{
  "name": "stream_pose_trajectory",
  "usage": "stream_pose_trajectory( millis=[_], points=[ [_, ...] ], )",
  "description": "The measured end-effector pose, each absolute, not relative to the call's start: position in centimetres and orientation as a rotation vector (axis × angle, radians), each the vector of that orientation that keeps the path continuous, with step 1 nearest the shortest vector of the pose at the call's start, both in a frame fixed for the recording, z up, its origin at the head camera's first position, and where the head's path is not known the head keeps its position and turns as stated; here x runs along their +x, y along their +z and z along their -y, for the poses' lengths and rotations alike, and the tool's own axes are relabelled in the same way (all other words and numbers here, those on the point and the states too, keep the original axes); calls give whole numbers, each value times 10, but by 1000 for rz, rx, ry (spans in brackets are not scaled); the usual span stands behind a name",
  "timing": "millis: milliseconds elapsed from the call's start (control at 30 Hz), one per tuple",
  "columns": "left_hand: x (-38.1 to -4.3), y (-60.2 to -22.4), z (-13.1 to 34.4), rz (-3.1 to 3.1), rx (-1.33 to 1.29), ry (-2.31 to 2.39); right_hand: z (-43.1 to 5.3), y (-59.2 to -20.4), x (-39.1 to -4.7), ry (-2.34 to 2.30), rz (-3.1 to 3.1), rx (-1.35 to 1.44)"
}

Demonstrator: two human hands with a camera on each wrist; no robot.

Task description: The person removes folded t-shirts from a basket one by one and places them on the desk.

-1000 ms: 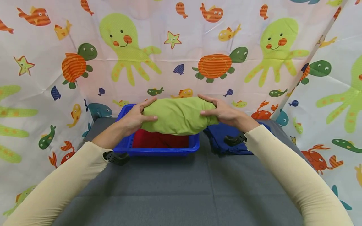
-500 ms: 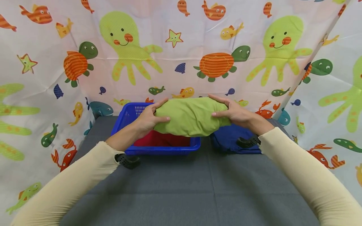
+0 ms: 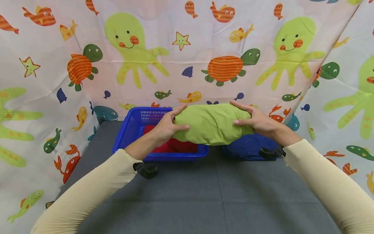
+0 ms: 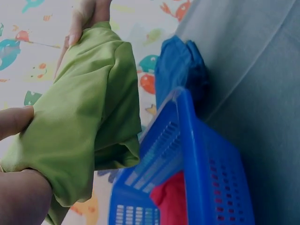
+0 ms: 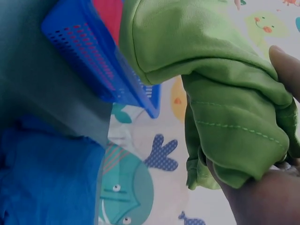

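Note:
A folded lime-green shirt [image 3: 211, 125] is held up in the air between both hands, its long side running left to right. My left hand [image 3: 166, 128] grips its left end, thumb in front and fingers behind. At the opposite end, my right hand [image 3: 261, 123] grips it the same way. Double stitching along a hem of the shirt [image 5: 239, 129] shows in the right wrist view. Partly beneath it stands a blue plastic basket [image 3: 172, 158] with red cloth [image 3: 182, 147] inside. Folded dark blue cloth [image 3: 248, 148] lies under the shirt's right end, partly hidden by my right hand.
The basket and the blue cloth sit side by side on a grey-covered table [image 3: 187, 195], near its back. A curtain [image 3: 181, 81] printed with sea animals closes off the back and both sides. A black strap [image 3: 146, 170] is on each wrist.
Both hands have carried the green shirt to the right, from over the basket to the space between basket and blue cloth. More of the basket's left side now shows. The grip looks unchanged.

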State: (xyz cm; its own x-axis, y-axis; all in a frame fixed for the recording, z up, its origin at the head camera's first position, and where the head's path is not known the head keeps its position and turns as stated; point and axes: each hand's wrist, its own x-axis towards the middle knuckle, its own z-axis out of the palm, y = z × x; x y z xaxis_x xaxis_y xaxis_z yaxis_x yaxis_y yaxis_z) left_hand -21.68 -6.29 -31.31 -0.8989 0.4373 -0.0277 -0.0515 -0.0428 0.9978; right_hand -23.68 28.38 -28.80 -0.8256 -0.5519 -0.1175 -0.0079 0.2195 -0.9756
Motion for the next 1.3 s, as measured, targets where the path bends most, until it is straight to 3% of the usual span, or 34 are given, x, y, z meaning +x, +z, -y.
stream_pose_trajectory(
  millis=[1300],
  points=[
    [-190,-344,-67,-1870,506,1946,-423,-309,-186,-1452,-2206,-473]
  ],
)
